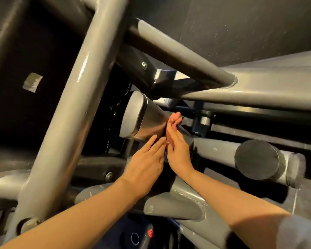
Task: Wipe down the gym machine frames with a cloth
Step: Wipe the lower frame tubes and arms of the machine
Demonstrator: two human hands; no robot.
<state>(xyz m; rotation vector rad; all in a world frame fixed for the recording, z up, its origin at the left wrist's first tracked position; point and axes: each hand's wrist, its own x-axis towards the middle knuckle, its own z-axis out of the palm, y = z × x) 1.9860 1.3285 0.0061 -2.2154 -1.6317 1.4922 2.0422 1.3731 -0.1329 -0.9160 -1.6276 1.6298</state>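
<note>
While no writing can be read anywhere, a small red tag (150, 233) below the forearms carries marks too blurred to make out. Both hands reach in among grey painted steel tubes. Flat and straight-fingered, the left hand (145, 162) touches its fingertips to the underside of a short capped tube (144, 116), oval in section with a smooth sheen. Just right of it, the right hand (176, 146) curls its fingertips over that tube's far end. A sliver of dark blue cloth (166, 156) shows between the hands; which hand holds it I cannot tell. Left of the hands a thick frame post (75, 97) rises diagonally, and to their right sits a round black end cap (257, 159).
</note>
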